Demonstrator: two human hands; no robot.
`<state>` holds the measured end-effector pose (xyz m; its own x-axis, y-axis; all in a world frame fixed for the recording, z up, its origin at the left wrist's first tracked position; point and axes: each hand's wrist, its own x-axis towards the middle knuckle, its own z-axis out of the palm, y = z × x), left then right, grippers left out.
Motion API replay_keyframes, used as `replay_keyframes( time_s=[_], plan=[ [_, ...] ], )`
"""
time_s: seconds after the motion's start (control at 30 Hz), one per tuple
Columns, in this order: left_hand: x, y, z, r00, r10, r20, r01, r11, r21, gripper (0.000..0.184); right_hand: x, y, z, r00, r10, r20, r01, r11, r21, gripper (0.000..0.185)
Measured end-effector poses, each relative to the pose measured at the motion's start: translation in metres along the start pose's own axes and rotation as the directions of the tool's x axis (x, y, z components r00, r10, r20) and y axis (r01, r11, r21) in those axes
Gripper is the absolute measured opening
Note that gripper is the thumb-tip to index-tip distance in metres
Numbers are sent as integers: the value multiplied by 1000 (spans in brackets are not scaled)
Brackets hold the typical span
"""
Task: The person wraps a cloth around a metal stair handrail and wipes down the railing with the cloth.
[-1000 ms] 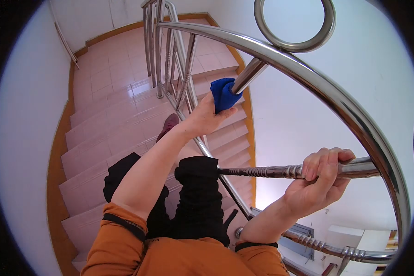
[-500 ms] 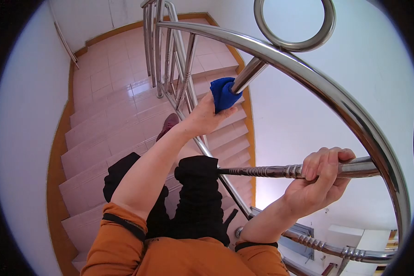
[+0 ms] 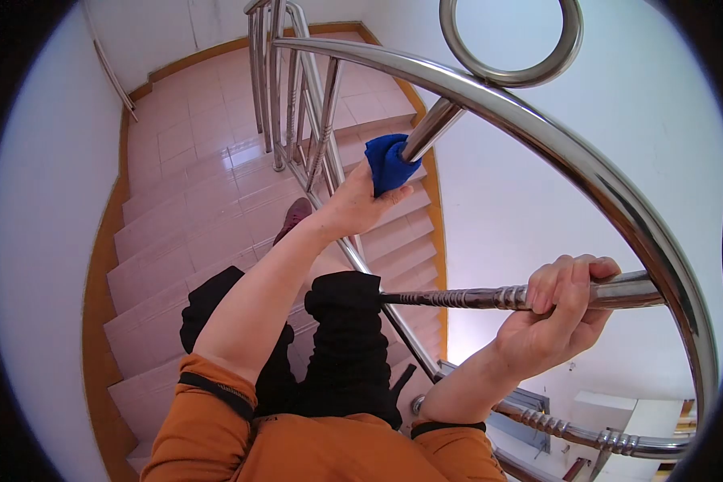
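My left hand (image 3: 366,201) is closed on a blue cloth (image 3: 390,165), which wraps round a slanting metal baluster (image 3: 432,128) below the handrail. Part of the fingers is hidden behind the cloth and the post. At the right, my right hand (image 3: 561,309) grips a nearer baluster (image 3: 474,298) close to where it joins the curved steel handrail (image 3: 594,153). The fingers curl over the top of that post, which has ringed grooves along its length.
Pink tiled stairs (image 3: 177,265) run down to a landing (image 3: 209,92) at the far end. A metal ring (image 3: 570,48) stands on the handrail. Another grooved baluster (image 3: 570,434) is at lower right. White walls (image 3: 40,209) and a brown skirting (image 3: 96,321) border the steps.
Hardly anything differs. The cloth and my left hand have shifted very slightly left along with the view; my right hand keeps its hold.
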<state>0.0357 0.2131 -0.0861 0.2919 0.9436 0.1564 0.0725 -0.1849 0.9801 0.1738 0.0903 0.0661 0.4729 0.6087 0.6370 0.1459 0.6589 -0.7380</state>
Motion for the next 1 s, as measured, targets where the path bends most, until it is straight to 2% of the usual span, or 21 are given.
replay_keyframes(
  time_s=[1.0],
  plan=[
    [2,-2,0,1000,13,8,-13,1000,-17,52,0,2,0,1000,-10,-14,9,1000,-11,15]
  ],
)
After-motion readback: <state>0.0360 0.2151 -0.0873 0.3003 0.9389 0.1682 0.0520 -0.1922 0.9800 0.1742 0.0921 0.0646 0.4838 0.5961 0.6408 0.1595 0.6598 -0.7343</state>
